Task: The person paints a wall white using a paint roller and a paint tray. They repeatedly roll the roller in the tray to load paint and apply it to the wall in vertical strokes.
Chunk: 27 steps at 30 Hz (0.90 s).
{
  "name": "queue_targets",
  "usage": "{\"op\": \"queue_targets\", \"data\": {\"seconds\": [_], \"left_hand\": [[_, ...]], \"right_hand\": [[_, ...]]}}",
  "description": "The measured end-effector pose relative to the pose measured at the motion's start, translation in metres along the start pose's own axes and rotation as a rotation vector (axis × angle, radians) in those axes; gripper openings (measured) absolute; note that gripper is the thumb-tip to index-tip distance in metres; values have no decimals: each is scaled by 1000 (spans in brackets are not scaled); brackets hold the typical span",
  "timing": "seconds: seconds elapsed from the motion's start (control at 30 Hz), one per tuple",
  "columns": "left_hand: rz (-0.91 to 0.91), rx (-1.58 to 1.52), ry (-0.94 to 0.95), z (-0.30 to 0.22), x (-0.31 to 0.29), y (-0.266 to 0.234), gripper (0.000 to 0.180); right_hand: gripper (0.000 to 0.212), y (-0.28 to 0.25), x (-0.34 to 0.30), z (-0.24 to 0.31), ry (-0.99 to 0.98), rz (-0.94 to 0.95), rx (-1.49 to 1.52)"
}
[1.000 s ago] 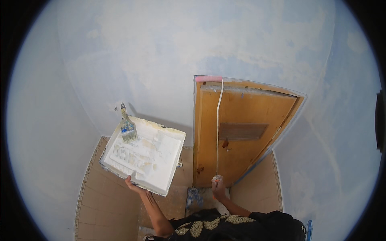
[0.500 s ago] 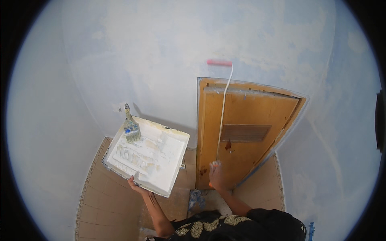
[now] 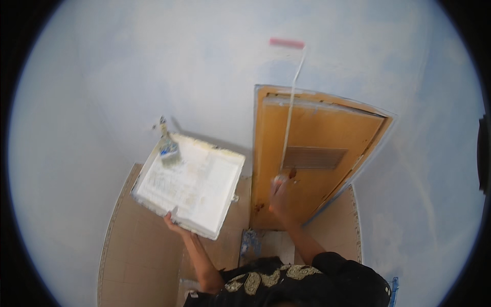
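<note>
My left hand (image 3: pixel 175 225) is closed on the near edge of a white paint tray (image 3: pixel 204 187), its thumb over the rim and the other fingers hidden beneath. A paintbrush (image 3: pixel 168 148) with a blue-stained ferrule lies on the tray's far left corner, handle pointing away. In my right hand (image 3: pixel 279 197) is the orange grip of a long-handled paint roller (image 3: pixel 287 43). Its thin pale rod crosses in front of the door, and the pink sleeve is up at the wall above the door frame. Both roller and right hand are slightly blurred.
A wooden door (image 3: pixel 317 125) with a vent grille (image 3: pixel 315 157) stands ahead to the right. Patchy blue-white wall (image 3: pixel 204 66) surrounds it. Brown tiles (image 3: pixel 138 230) cover the lower walls. A paint-stained blue patch (image 3: pixel 250 243) lies by the door's foot.
My right hand has risen, carrying the roller sleeve higher up the wall and slightly right. The tray in my left hand sits a little higher in view, and the whole view has shifted slightly.
</note>
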<state>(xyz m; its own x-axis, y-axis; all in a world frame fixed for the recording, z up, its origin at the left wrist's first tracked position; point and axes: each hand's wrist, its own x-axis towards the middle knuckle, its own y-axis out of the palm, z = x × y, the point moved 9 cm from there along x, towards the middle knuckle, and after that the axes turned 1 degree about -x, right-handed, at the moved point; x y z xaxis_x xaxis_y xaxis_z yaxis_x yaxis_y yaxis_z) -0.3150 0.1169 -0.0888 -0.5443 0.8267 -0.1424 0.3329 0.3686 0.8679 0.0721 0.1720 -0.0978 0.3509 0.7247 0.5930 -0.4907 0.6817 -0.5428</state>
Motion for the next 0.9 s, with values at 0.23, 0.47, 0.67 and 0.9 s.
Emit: {"op": "queue_targets", "data": {"seconds": [0.23,0.47,0.67,0.9], "left_hand": [[14,69,-7,13,62,-84,69],[59,82,97,-8,25,-132,73],[90,103,48,-4,24,-155,72],[-4,131,114,-3,28,-88,66]], "right_hand": [[35,-52,-17,26,46,46,544],[34,-139,-120,-13,-18,581,9],[39,-206,-201,-8,166,864,-43],[39,-272,-72,86,-242,1062,-176]]}}
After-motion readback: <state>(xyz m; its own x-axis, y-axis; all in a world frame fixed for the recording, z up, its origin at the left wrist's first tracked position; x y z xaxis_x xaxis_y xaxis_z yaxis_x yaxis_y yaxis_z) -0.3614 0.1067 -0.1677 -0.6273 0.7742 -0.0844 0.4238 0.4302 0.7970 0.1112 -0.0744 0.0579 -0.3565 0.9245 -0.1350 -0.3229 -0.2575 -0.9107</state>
